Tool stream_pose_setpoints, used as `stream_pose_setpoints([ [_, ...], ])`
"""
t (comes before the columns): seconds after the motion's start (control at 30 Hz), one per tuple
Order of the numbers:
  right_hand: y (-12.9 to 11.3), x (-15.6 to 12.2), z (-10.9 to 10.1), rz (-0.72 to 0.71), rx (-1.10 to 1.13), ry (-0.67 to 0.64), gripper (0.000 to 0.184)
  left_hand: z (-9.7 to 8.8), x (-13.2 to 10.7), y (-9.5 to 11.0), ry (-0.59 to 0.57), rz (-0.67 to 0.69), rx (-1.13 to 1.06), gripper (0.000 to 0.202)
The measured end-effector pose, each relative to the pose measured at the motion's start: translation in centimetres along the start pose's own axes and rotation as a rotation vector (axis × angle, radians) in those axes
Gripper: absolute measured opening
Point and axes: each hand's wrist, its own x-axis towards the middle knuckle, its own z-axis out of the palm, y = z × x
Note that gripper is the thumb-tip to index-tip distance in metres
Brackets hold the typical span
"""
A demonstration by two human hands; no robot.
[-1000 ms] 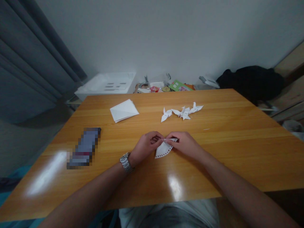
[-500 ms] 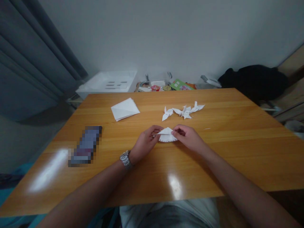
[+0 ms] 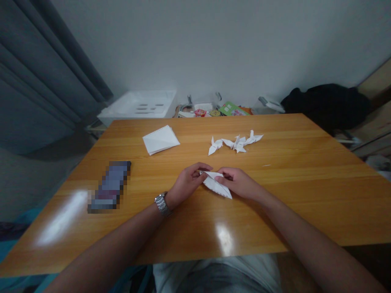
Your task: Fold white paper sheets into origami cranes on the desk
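As both forearms reach over the near edge of the wooden table [image 3: 305,171], the left hand [image 3: 188,182] pinches the left end of a folded white paper [image 3: 215,186] between thumb and fingers, while the right hand [image 3: 240,182] grips its right part, thumb on the upper face and fingers curled behind. The paper is directly in front of the person, its dotted edge towards the near side and one pointed corner aimed down to the right; I cannot tell whether it touches the tabletop. A metal-band wristwatch [image 3: 163,204] sits on the left wrist. Beyond the hands lies a cluster of white origami birds [image 3: 240,145], with a thin white sliver [image 3: 266,165] nearer and to the right. Left of the birds is a stack of folded white sheets [image 3: 161,140], and nearer, a smartphone [image 3: 110,185] lies pixelated. Past the far edge are a white slotted tray [image 3: 122,103] and a green booklet [image 3: 231,108]
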Motion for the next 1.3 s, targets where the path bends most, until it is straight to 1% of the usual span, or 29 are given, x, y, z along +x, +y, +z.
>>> stream_pose_setpoints([
  [0.13, -0.3, 0.0, -0.1, 0.017, 0.067, 0.010, 0.031, -0.2, -0.1, 0.5, 0.009, 0.028, -0.024, 0.026],
  [0.27, -0.3, 0.0, -0.2, 0.041, 0.091, 0.022, 0.032, -0.4, -0.2, 1.2, 0.062, 0.044, -0.006, 0.027],
  [0.5, 0.1, 0.1, -0.1, 0.041, 0.069, 0.017, 0.035, -0.2, 0.1, 1.0, 0.147, 0.051, -0.046, 0.023],
  [0.63, 0.2, 0.1, -0.1, 0.024, 0.056, 0.025, 0.034, -0.1, 0.0, 0.9, 0.146, 0.034, -0.039, 0.023],
  [0.73, 0.2, 0.1, -0.1, 0.009, 0.033, 0.040, 0.033, -0.2, -0.1, 1.1, 0.141, 0.037, 0.029, 0.022],
  [0.83, 0.3, 0.0, -0.2, 0.009, 0.029, 0.049, 0.032, -0.3, -0.4, 1.6, 0.109, 0.049, 0.077, 0.021],
  [0.97, 0.2, 0.1, -0.2, 0.030, 0.038, 0.048, 0.031, 0.0, -0.5, 1.8, 0.066, 0.007, -0.022, 0.024],
  [1.03, 0.1, 0.1, -0.1, 0.019, 0.020, 0.048, 0.030, 0.1, -0.4, 1.7, 0.085, -0.003, -0.047, 0.027],
  [1.17, -0.5, -0.1, -0.2, 0.008, -0.017, 0.052, 0.031, 0.1, -0.1, 1.2, 0.116, 0.013, -0.025, 0.026],
  [1.3, -0.8, -0.2, -0.2, -0.001, -0.015, 0.025, 0.033, 0.0, 0.0, 1.0, 0.130, 0.014, -0.017, 0.027],
])
